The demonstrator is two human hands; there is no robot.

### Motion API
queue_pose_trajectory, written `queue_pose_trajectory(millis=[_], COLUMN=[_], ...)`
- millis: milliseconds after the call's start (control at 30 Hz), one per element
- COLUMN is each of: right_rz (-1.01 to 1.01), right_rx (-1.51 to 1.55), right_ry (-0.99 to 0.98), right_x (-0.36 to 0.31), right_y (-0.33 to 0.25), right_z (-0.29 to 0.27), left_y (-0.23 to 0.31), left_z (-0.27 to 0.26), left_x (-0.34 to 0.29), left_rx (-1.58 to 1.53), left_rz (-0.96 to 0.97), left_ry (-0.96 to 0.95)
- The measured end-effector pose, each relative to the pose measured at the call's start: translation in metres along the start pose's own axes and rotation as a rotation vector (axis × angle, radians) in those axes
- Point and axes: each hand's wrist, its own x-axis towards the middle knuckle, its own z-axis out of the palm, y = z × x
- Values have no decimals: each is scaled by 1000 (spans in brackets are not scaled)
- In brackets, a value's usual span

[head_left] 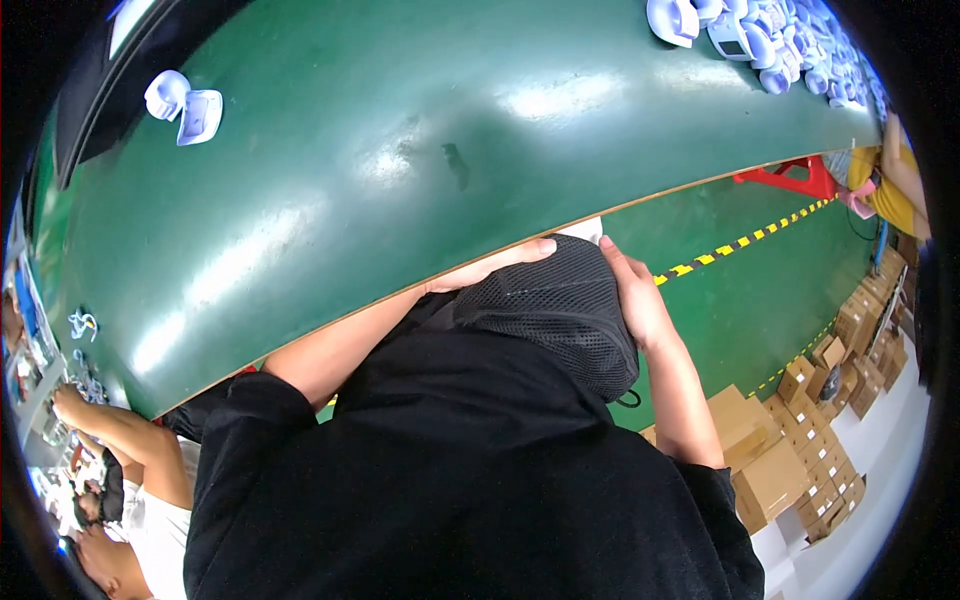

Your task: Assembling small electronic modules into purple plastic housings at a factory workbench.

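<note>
Against my front, just below the table's near edge, is a black mesh bag (555,300) with a rounded shape and a small cord loop at its lower right. My left hand (505,262) reaches along the bag's far side, its thumb over the rim and the other fingers hidden behind it. On the right side my right hand (635,295) grips the bag, fingers wrapped along its edge. A small white piece (588,230), mostly hidden, shows between the bag and the table edge beside my right fingertips.
The green table (330,170) curves across in front of me. Two pale plastic housings (200,115) lie at its far left, and a pile of similar parts (790,45) at far right. Cardboard boxes (770,465) stand on the right. Other people (150,470) sit left and far right, by a red stool (800,178).
</note>
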Motion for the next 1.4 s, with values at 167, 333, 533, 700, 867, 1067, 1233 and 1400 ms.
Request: queue_pose_trajectory(millis=[167,333,533,700,867,1067,1233,1400], right_rz=[-20,17,26,33,21,10,-10,-46], right_rx=[9,21,6,11,-30,-53,-113,100], right_ry=[-35,-50,-37,-25,-9,-33,-55,-245], right_x=[5,6,7,5,12,11,-1,-12], right_y=[1,-4,-5,-10,0,-2,-2,1], right_z=[-2,1,0,3,-1,-1,-1,-16], left_y=[7,-1,-15,-9,0,5,-2,0], left_z=[-1,0,3,0,0,1,1,0], left_x=[-1,0,3,1,0,-3,-4,-7], left_rx=[-22,-52,-89,-66,-14,-117,-345,-453], left_rz=[-46,-15,24,30,3,11,-123,-186], left_ry=[-24,-44,-18,-25,-26,-59,-123,-156])
